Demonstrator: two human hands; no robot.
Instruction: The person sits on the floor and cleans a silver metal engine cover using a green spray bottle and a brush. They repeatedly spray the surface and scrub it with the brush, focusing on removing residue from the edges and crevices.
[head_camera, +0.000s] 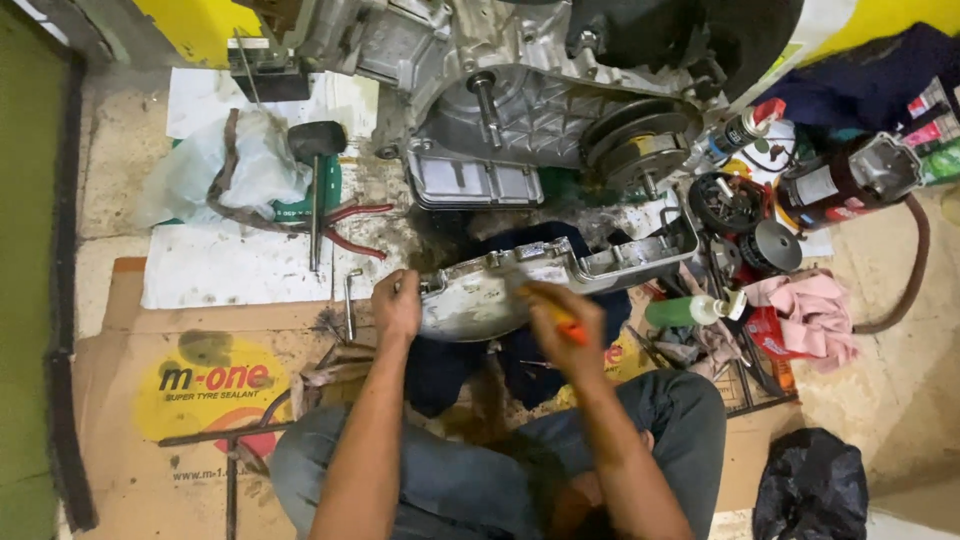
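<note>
A grey metal engine cover (560, 270) lies on a dark blue cloth (520, 360) on the floor in front of my knees. My left hand (397, 303) grips its left end. My right hand (560, 320) is closed on an orange-handled tool (568, 327) held against the cover's middle. Just beyond stands the open scooter engine (520, 110), with a bare shaft (487, 105) on the left and a clutch pulley (640, 140) on the right.
A rubber mallet (316, 170), red-handled pliers (350, 228) and a white rag (235, 170) lie at the left on paper and cardboard. On the right are a spray can (735, 130), a green bottle (690, 311), a pink cloth (815, 310), a power tool (850, 180) and a black bag (810, 485).
</note>
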